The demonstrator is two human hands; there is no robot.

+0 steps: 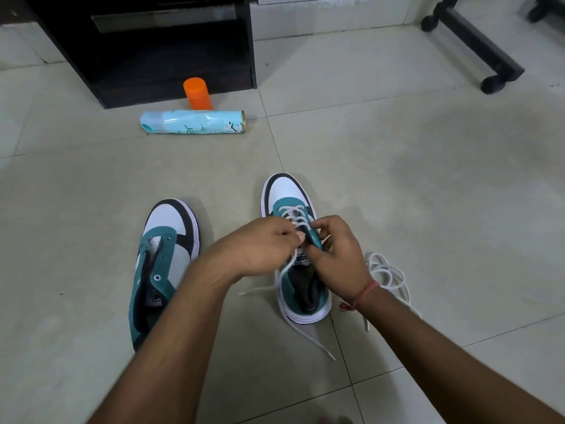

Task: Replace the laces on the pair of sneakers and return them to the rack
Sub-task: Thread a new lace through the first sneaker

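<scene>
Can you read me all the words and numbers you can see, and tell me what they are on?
"er": only these letters show on the light blue spray can lying on its side; the rest is hidden.
Label on the tongue of the laced teal and white sneaker: too blurred to read.
Label on the tongue of the unlaced teal and white sneaker: too blurred.

Both hands pinching white lace [295,221] on right sneaker [302,289], left sneaker [162,255] unlaced

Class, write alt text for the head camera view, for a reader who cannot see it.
Both hands, left hand and right hand, thread a white lace through the right-side sneaker on a tiled floor. An unlaced sneaker sits left; a spare lace lies right.
</scene>
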